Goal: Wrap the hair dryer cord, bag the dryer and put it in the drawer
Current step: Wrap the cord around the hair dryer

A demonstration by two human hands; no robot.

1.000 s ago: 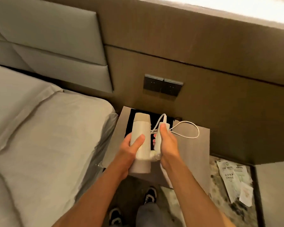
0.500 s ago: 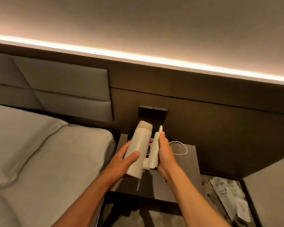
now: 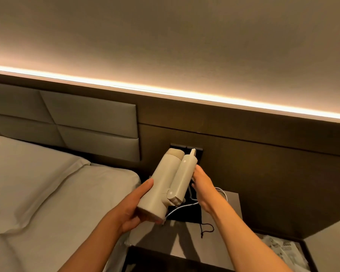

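Note:
A cream hair dryer [image 3: 165, 181] is held above the nightstand with its handle [image 3: 183, 179] folded against the barrel. My left hand [image 3: 133, 209] grips the lower end of the barrel. My right hand [image 3: 201, 185] is just right of the handle, fingers apart around the white cord [image 3: 192, 204], which hangs loose under the dryer and loops onto the tabletop. A black drawstring bag [image 3: 186, 213] lies flat on the nightstand [image 3: 230, 205] beneath the dryer, its string trailing toward me. No drawer is visible.
A bed with grey pillows [image 3: 28, 179] sits on the left against a padded headboard [image 3: 77, 122]. A dark switch panel [image 3: 199, 151] is on the wall behind the dryer. Printed papers [image 3: 283, 250] lie on the floor at lower right.
The dryer has been lifted higher and tilted. My right hand has come off the handle and moved to its right side by the cord. The camera has tipped upward.

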